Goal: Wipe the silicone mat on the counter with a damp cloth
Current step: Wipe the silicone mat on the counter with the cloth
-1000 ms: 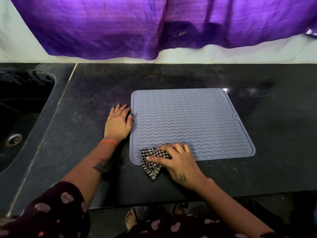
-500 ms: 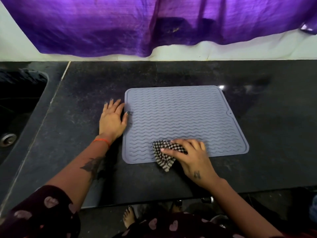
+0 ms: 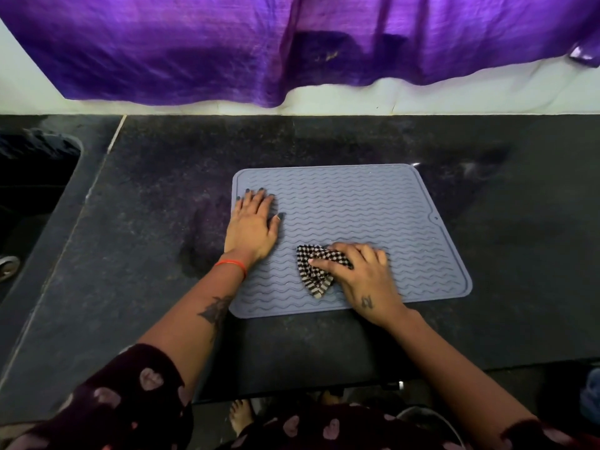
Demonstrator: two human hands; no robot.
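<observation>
A grey-blue silicone mat (image 3: 367, 209) with wavy ridges lies flat on the black stone counter (image 3: 156, 222). My left hand (image 3: 251, 227) rests flat, fingers spread, on the mat's left side. My right hand (image 3: 363, 276) presses a black-and-white checked cloth (image 3: 313, 274) onto the mat's near middle; the cloth pokes out to the left of my fingers and is partly hidden under them.
A dark sink (image 3: 29, 196) with a metal drain (image 3: 7, 267) is sunk into the counter at the left. A purple curtain (image 3: 292, 43) hangs over the white wall behind. The counter's front edge runs just below the mat.
My left hand moved from the counter beside the mat onto the mat's left side. My right hand slid the cloth rightward and further onto the mat from its near-left edge.
</observation>
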